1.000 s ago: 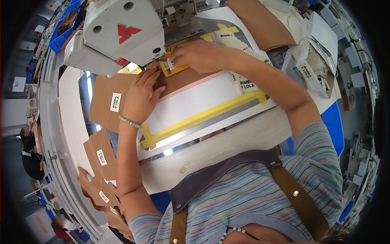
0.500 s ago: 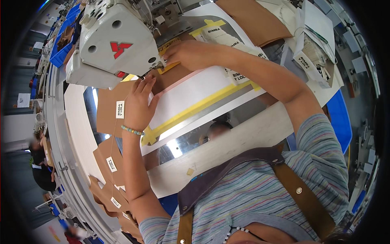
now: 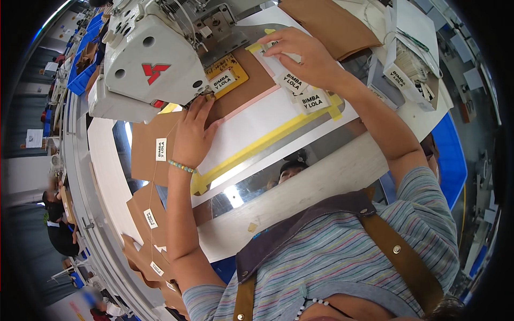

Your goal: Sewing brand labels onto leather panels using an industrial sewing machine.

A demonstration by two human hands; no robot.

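Note:
My left hand (image 3: 193, 134) lies on a brown fabric panel (image 3: 243, 101), fingers stretched toward the needle area of a white sewing machine (image 3: 155, 59). Beside those fingertips, a yellow template (image 3: 240, 69) rests on the panel with a white printed label (image 3: 223, 80) in it. My right hand (image 3: 308, 59) is over a pile of loose white labels (image 3: 312, 100), fingers bent and apart from the thumb. Its fingertips hang at a label partly covered by them; I see nothing clearly gripped. Left of my left wrist, another brown panel (image 3: 147, 134) carries a sewn label (image 3: 161, 150).
Brown panels joined by a thread (image 3: 154, 187) trail down the left side. Yellow tape (image 3: 257, 152) edges the white work surface. A stack of brown fabric (image 3: 332, 27) lies at the back, with a white box of labels (image 3: 412, 75) to the right and a blue bin (image 3: 448, 160) below.
My right hand has left the yellow template by the needle and moved right to the label pile. The template and its label now show uncovered. My left hand has barely shifted.

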